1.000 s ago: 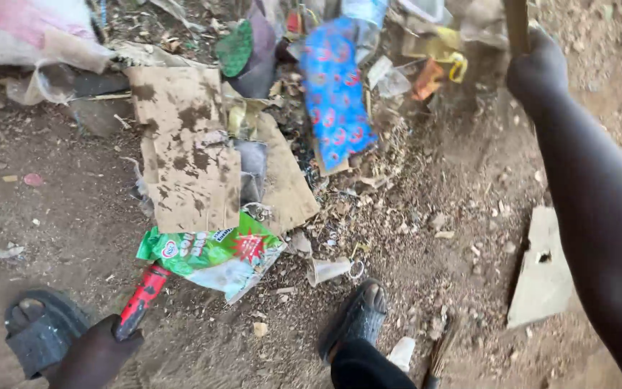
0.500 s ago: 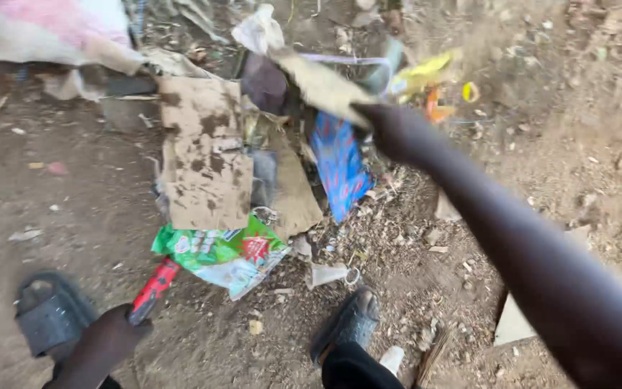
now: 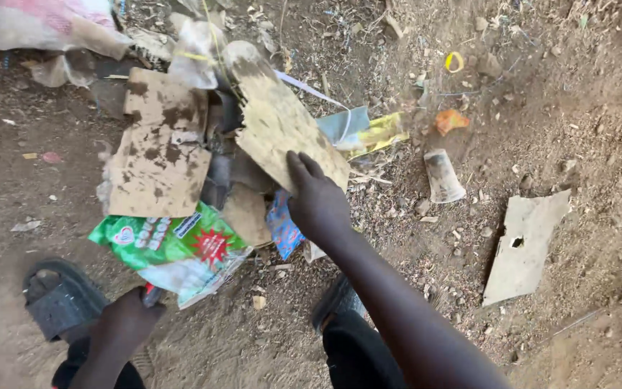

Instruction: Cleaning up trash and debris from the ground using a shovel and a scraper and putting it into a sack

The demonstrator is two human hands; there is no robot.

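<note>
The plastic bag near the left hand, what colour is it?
Green bag with a red starburst and white patches, seen in the head view.

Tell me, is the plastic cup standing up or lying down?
Lying down: the plastic cup rests on its side in the dirt.

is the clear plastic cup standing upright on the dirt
No, the clear plastic cup lies on its side on the dirt, right of the cardboard piece that the right hand touches.

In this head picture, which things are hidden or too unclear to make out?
- Head view: the red tool in the left hand is almost wholly covered by the hand; its kind cannot be told.
- Blue wrapper: mostly under the right hand and cardboard piece.
- Pink sack: cut off by the top edge.
</note>
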